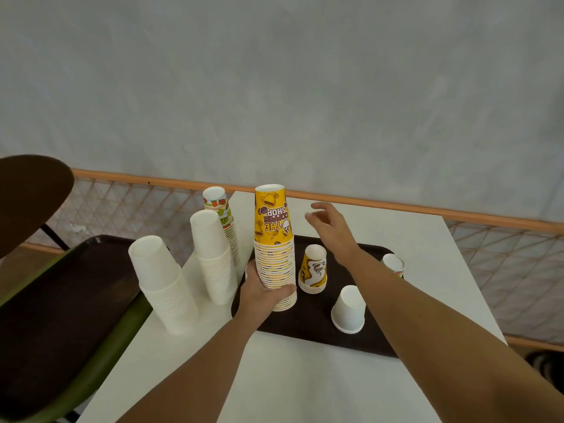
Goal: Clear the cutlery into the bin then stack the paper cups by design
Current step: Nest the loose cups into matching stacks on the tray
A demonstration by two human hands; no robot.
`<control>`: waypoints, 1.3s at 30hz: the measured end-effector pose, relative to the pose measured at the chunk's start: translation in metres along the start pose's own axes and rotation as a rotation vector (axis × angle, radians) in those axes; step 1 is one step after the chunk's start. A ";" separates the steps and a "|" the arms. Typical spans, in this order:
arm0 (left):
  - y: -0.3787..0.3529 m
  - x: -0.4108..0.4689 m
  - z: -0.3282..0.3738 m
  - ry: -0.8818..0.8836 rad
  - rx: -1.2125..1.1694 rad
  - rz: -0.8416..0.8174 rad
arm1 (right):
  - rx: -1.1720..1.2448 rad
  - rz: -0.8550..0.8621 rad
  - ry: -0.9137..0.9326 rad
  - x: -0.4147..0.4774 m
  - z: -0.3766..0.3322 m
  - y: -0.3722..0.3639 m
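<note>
Seen from above, a person's two bare arms reach over a white table (305,377) that carries a dark brown tray (320,334). The left hand (259,296) grips a tall stack of upside-down yellow cups (273,239) printed "The Coffee Shop", thumb and fingers curled round its lower part, with the stack's base at the tray's left end. The right hand (331,227) hovers past that stack, fingers straight and spread, holding nothing. On the tray, just right of the tall stack, stands a short yellow stack (314,270). Nearer the viewer is a short stack of plain white cups (349,309), and at the tray's far right edge a cup with a coloured pattern (393,265), partly hidden by the right forearm. Left of the tray, on the table, stand two tall white stacks (161,282) (213,254), and behind them a stack with a multicoloured print (219,215). A green chair (122,340) at the left holds another dark tray (61,300).
</note>
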State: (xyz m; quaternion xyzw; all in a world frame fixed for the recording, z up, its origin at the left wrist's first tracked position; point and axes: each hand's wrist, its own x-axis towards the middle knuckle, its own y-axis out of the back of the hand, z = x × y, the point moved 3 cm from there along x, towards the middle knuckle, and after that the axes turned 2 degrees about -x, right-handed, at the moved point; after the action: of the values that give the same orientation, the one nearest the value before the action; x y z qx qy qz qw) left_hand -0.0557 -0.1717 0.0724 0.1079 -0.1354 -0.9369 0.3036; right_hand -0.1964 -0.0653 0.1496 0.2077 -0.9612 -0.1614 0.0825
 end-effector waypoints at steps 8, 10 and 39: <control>-0.002 -0.011 0.006 -0.014 0.030 -0.050 | -0.072 -0.398 -0.020 -0.020 -0.037 -0.022; -0.002 -0.015 0.007 -0.019 0.037 -0.069 | -0.073 -0.398 -0.045 -0.023 -0.037 -0.022; -0.001 -0.030 -0.008 0.049 0.111 -0.084 | 0.331 -0.087 0.023 -0.012 -0.067 0.010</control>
State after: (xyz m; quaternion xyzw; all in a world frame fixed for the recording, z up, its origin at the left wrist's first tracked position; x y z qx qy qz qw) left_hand -0.0306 -0.1543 0.0685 0.1532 -0.1747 -0.9370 0.2608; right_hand -0.1741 -0.0703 0.2147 0.2615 -0.9638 -0.0017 0.0513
